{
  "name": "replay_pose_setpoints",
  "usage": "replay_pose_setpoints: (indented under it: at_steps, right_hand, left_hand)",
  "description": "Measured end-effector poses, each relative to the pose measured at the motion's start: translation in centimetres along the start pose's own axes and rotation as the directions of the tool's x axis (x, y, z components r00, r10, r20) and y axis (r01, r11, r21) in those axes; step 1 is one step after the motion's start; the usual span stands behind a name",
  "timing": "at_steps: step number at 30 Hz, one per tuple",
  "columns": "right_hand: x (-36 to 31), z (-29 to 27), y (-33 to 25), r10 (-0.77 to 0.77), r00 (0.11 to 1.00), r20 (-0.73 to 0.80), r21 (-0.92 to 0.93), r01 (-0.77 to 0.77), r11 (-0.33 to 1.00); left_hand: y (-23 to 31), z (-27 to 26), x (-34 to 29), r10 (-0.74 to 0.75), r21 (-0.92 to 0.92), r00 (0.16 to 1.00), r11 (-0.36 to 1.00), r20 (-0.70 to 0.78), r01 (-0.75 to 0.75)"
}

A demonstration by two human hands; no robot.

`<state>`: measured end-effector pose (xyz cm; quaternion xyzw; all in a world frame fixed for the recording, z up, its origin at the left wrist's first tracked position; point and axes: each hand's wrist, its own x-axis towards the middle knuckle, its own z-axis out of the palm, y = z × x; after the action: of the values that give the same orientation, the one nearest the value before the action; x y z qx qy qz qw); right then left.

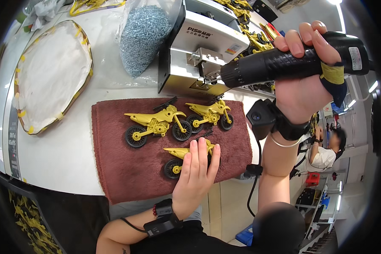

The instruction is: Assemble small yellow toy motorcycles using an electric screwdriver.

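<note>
My right hand (pixel 302 91) is wrapped round a black electric screwdriver (pixel 262 67), whose tip end is at the metal pick-up block of a screw feeder (pixel 209 31). The bit's exact contact cannot be made out. On a brown towel (pixel 118 169), my left hand (pixel 197 173) lies with outstretched fingers over a yellow toy motorcycle (pixel 175 151), covering its front part. Its rear wheel and seat show beside the fingers; the thumb is hidden. Two more toy motorcycles lie farther up the towel, one at the left (pixel 154 120) and one at the right (pixel 209 112).
A clear bag of silvery screws (pixel 142 38) stands left of the feeder. Farther left is an oval, white-lined tray (pixel 53 76) with yellow tape on its rim. More yellow toy parts (pixel 258 40) lie behind the feeder. Another person (pixel 324 156) is in the background at right.
</note>
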<state>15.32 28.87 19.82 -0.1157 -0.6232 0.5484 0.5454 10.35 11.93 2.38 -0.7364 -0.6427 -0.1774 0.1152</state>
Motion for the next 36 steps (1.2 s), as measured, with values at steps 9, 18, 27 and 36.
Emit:
replay_pose_setpoints:
  at_steps: [9, 18, 27, 36]
  right_hand:
    - [0.3, 0.2, 1.8, 0.005, 1.000, 0.017, -0.064, -0.004, 0.998]
    - [-6.9, 3.1, -1.1, 0.185, 0.971, 0.150, 0.099, -0.201, 0.975]
    - [-10.1, 4.8, 0.0, 0.121, 0.973, 0.197, 0.086, -0.140, 0.986]
    - [-9.8, 4.0, 1.1, 0.115, 0.852, 0.512, 0.040, -0.157, 0.987]
  left_hand:
    - [-0.2, -0.2, 0.0, -0.003, -0.025, 1.000, 1.000, -0.001, 0.003]
    - [-0.1, 0.8, -0.5, 0.023, 0.014, 1.000, 1.000, 0.007, -0.023]
    - [0.0, 0.7, -0.3, 0.008, 0.004, 1.000, 1.000, -0.021, -0.008]
    - [0.1, 1.0, -0.4, -0.023, -0.089, 1.000, 0.996, -0.021, 0.021]
